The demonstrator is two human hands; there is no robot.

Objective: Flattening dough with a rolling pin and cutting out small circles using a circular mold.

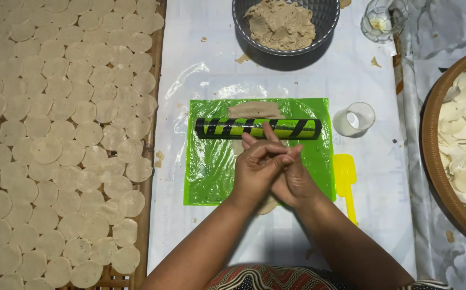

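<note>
Two hands work over one green plastic sheet [211, 172] spread on the white-covered table [367, 215]: the left hand [260, 169] lies crossed over the right hand [296, 185], fingers stretched forward so that their tips rest on one black-and-green striped roller [257, 128]; neither grip closes around it, both being flat and open, pressing rather than holding. The roller lies crosswise on the upper part of the sheet, with one thin patch of beige dough [254, 110] showing beyond it and another edge of dough just visible below the hands. The roller appears rigid, smooth and light, likely best driven by flat fingers or palms near its middle; the dough seems soft, thin and easily torn, and the plastic looks slippery. Beyond the sheet stands one grey bowl [319, 32] holding a lump of dough, with one glass [380, 19] near it. To the right of the roller lies one small white ring cutter [354, 119], and just beside the sheet's right edge one yellow spatula [346, 177]. Many cut dough discs [56, 150], too many to count, cover a woven mat on the left; one round basket [431, 161] on the right holds more discs.
</note>
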